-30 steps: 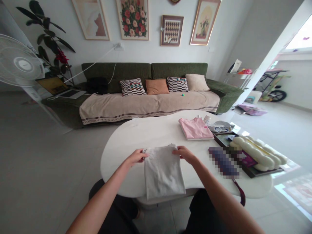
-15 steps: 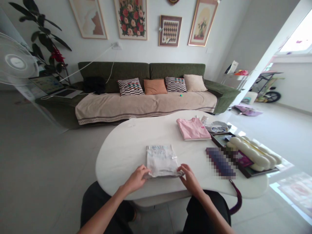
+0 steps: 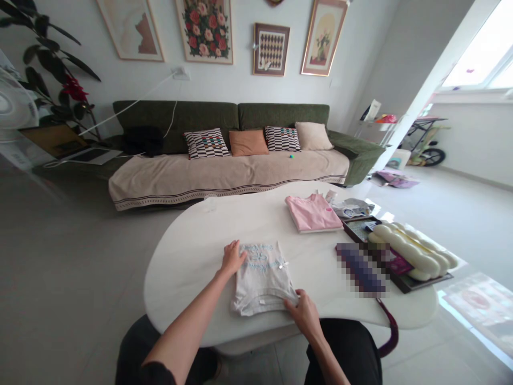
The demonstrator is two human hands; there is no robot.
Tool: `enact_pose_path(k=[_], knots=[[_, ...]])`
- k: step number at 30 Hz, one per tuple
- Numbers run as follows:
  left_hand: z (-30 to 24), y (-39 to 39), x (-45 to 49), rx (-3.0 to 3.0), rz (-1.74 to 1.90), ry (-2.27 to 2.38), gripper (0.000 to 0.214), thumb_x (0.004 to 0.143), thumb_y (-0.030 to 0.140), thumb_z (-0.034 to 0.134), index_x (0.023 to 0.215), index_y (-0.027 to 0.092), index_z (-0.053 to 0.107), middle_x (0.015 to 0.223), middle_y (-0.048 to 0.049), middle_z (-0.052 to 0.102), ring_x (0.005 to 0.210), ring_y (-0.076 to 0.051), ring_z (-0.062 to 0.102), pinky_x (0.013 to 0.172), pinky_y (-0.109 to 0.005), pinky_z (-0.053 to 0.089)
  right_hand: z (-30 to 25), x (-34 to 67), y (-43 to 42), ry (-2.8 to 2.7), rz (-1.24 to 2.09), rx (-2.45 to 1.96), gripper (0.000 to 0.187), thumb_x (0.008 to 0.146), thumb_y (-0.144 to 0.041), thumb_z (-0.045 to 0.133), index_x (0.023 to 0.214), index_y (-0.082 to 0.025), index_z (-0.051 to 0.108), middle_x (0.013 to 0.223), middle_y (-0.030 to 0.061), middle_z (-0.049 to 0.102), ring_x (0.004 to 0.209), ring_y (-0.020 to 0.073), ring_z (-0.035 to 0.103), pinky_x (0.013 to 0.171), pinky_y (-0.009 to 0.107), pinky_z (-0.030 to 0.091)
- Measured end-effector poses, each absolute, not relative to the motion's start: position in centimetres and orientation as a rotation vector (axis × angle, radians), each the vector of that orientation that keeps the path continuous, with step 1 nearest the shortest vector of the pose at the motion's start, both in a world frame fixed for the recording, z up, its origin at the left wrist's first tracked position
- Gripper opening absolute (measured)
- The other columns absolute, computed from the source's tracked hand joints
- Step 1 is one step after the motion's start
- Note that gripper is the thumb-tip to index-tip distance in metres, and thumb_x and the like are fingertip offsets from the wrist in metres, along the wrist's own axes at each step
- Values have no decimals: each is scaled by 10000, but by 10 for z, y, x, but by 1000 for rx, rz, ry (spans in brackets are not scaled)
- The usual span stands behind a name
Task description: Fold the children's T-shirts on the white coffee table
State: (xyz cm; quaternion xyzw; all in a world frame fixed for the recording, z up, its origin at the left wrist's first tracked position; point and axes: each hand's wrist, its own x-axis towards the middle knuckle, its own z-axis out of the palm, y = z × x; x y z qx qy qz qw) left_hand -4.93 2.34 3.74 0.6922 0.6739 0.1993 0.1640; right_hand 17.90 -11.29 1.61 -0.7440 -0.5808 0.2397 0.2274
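Note:
A folded light grey shirt [image 3: 262,278] with pale blue print lies near the front edge of the white oval table [image 3: 200,240]. My left hand [image 3: 233,258] rests flat on its upper left corner, fingers stretched out. My right hand [image 3: 303,314] lies at its lower right corner, fingers touching the hem. A folded pink shirt [image 3: 313,212] lies further back on the right.
A dark tray [image 3: 404,278] with a cream lumpy object [image 3: 414,250] sits at the table's right end, with a blurred item [image 3: 360,269] and a maroon strap [image 3: 388,331] beside it. A green sofa [image 3: 240,144] with cushions stands behind. A fan [image 3: 14,107] and a plant are at the left.
The grey shirt was folded in half toward me, then turned so the printed side faces up. My left hand moved up to its far corner; my right hand stays at the near edge.

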Motion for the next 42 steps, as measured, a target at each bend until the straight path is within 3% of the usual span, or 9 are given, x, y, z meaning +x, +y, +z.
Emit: enact_pose_path(k=[4,12,15,18,21,28,32,37,42], knots=[[43,38,-41,1984,459,1887,312,783,276,520,1073,168,555,1111,-104,564,1105,-221,445,951,-315,293,17,191,-107,-1648,786,-2065,165,695,-319,488,774,-177,518,743,62,603,722,203,576,613,254,387],[51,-44,-64,1792,257,1865,207,737,309,538,857,143,570,871,-93,641,813,-204,587,686,-273,407,63,218,-24,-1720,724,-1922,160,601,-121,473,736,-161,550,637,21,582,627,154,535,563,222,353],[54,-88,-47,1471,260,1483,181,730,319,506,754,145,548,735,-60,644,672,-168,596,589,-243,409,89,195,33,-1776,626,-1786,272,608,-81,444,831,-165,575,736,36,606,721,162,544,657,236,373],[59,-107,-27,1285,316,1141,205,734,330,480,822,151,529,647,-26,623,564,-143,579,537,-235,410,113,168,67,-1812,532,-1643,396,663,-77,401,1024,-175,532,931,63,601,845,158,545,759,247,381],[64,-90,-33,1469,490,1201,192,732,321,506,833,161,542,678,-23,623,629,-147,586,606,-242,433,118,169,58,-1794,466,-1605,389,718,-122,391,1091,-180,485,1043,86,559,897,162,540,798,269,387],[47,-37,-54,1588,595,1810,194,757,272,523,894,146,579,904,-80,638,857,-187,591,768,-251,412,39,217,-73,-1616,575,-1981,200,767,-365,447,806,-183,518,697,70,594,697,212,584,652,292,422],[32,-54,-19,1669,565,1907,259,761,241,528,985,117,561,1008,-140,615,977,-235,559,829,-288,384,13,201,-106,-1487,605,-2057,251,782,-395,431,877,-181,522,734,80,618,746,218,602,687,281,426],[29,-74,-10,1397,632,1653,297,703,215,595,978,106,566,987,-118,640,916,-216,590,779,-271,423,25,194,-97,-1406,727,-2080,345,689,-274,513,1009,-147,516,778,81,634,779,209,604,698,268,433],[41,-90,-29,1027,631,1255,360,636,360,661,895,111,635,924,-78,671,881,-225,604,772,-291,449,28,213,-102,-1240,1196,-1911,268,593,-290,559,812,-141,594,607,19,607,621,187,594,558,248,427]])
